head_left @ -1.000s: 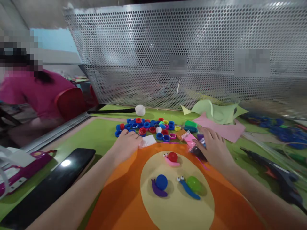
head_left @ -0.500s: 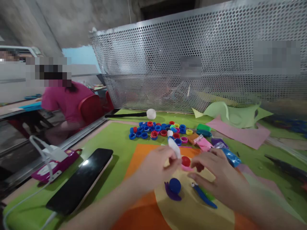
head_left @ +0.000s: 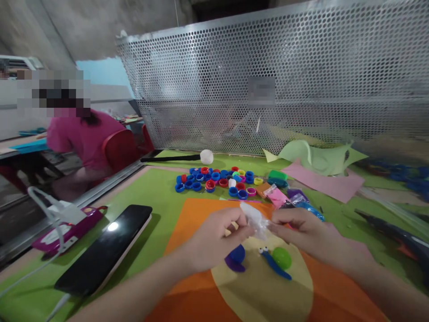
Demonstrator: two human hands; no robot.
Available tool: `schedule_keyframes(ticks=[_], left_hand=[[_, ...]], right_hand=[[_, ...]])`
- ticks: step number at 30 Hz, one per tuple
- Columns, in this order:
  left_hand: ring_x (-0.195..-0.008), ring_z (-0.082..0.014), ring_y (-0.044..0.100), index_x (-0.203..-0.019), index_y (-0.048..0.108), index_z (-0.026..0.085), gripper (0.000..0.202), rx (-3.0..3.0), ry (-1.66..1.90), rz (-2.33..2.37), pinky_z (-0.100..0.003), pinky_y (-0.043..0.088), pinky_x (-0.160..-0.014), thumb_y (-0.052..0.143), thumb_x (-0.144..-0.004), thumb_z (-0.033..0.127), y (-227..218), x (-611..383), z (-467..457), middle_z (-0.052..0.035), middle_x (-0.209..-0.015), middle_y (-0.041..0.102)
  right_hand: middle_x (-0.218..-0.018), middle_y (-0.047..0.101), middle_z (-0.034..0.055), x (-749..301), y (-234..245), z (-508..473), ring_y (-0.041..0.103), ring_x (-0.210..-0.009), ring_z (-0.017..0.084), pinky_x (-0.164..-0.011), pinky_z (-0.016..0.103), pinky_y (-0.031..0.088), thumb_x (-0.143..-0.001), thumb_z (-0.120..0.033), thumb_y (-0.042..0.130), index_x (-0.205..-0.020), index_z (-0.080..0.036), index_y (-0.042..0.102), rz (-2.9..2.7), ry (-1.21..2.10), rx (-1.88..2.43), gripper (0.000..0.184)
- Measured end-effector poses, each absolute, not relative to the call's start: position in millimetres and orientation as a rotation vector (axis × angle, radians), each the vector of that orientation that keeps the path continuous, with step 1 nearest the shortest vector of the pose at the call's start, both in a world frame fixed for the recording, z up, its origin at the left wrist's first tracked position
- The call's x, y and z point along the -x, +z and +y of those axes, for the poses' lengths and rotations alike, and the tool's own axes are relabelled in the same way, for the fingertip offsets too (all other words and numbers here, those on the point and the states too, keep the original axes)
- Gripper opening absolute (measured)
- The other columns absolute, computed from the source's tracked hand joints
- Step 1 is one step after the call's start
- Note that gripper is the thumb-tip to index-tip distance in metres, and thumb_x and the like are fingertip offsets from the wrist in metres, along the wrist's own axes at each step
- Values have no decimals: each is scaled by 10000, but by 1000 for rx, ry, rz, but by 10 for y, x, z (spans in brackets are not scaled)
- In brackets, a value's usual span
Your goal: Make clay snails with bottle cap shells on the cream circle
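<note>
My left hand (head_left: 214, 237) and my right hand (head_left: 300, 230) both pinch a small clear plastic bag with something white inside (head_left: 254, 218), held just above the orange felt sheet (head_left: 187, 286). On the sheet lies a tan oval (head_left: 264, 295) with two snail figures: a blue cap on a purple body (head_left: 235, 258) under my left hand and a green cap on a blue body (head_left: 278, 259) below my right hand. A third snail is hidden behind my hands.
Several coloured bottle caps (head_left: 214, 179) lie beyond the sheet, with small packets (head_left: 284, 197) beside them. A black phone (head_left: 103, 248) and a pink device with a white cable (head_left: 67, 223) sit left. A glue gun (head_left: 398, 235) lies right. Pink and green paper (head_left: 321, 170) rests by the perforated metal screen (head_left: 268, 80). A person in pink sits at far left.
My hands came back from the caps and packets, lifted a small white packet, and now both pinch it over the tan oval. The red-cap snail is now hidden behind them.
</note>
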State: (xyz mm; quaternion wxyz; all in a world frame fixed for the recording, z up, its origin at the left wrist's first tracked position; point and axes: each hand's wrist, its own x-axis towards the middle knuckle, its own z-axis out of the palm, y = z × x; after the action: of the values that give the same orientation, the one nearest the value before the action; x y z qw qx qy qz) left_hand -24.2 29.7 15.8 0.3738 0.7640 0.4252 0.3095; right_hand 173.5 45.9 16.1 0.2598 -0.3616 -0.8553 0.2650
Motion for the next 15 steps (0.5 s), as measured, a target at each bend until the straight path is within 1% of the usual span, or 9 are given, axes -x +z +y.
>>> schedule_keyframes(ticks=[2,3,5,6,8,9,10,11,15], left_hand=[[-611,-101,407,-626,365,194,216,-1920,820,1110,-217,384,-570,486,-804,190,134,240,296,43,-649,422],[-616,-103,415,-632,360,197,207,-1894,827,1114,-221,385,-569,481,-800,193,120,236,294,38,-662,429],[-592,-100,434,-654,352,204,190,-1824,825,1098,-218,388,-537,447,-816,230,99,223,284,33,-667,435],[-570,-94,438,-659,343,206,191,-1787,818,1080,-212,385,-516,427,-824,251,95,215,275,36,-658,429],[-534,-81,438,-668,345,205,182,-1732,799,1034,-200,379,-489,407,-827,270,101,203,257,45,-637,415],[-528,-77,438,-671,354,203,171,-1715,791,1016,-195,378,-485,411,-821,264,109,199,248,47,-635,417],[-531,-76,441,-677,372,199,154,-1703,787,1004,-194,379,-488,422,-812,252,120,198,242,46,-638,427],[-537,-77,448,-683,393,194,134,-1696,785,999,-196,386,-494,434,-803,238,131,201,239,44,-643,441],[-584,-93,493,-666,428,187,143,-1673,819,1021,-217,433,-536,466,-798,228,165,232,260,34,-649,486]], right_hand=[[-509,269,-45,-1733,121,465,294,-473,87,-432,214,275,-819,-191,417,-539,-192,259,-2269,613,1032,322],[-517,300,-43,-1729,91,463,319,-483,91,-450,215,305,-821,-199,417,-550,-194,282,-2247,573,1041,303],[-624,443,-16,-1729,28,457,442,-584,118,-548,232,408,-823,-269,463,-659,-199,401,-2193,537,1025,189],[-754,515,16,-1735,1,457,503,-696,147,-630,264,451,-802,-333,520,-787,-199,456,-2169,523,1016,149],[-1084,510,99,-1755,-37,465,499,-990,235,-808,362,457,-695,-451,652,-1089,-200,428,-2169,454,988,517],[-1190,465,117,-1767,-48,471,451,-1092,268,-869,403,430,-645,-478,696,-1179,-215,387,-2202,411,967,670],[-1239,446,115,-1777,-54,477,420,-1141,281,-904,426,406,-622,-483,719,-1223,-236,368,-2250,386,954,738],[-1241,461,101,-1783,-56,482,425,-1146,277,-913,430,399,-629,-465,725,-1228,-257,379,-2304,384,940,722],[-1076,579,68,-1776,-39,473,530,-1005,237,-835,391,437,-712,-321,691,-1092,-258,491,-2335,427,975,434]])
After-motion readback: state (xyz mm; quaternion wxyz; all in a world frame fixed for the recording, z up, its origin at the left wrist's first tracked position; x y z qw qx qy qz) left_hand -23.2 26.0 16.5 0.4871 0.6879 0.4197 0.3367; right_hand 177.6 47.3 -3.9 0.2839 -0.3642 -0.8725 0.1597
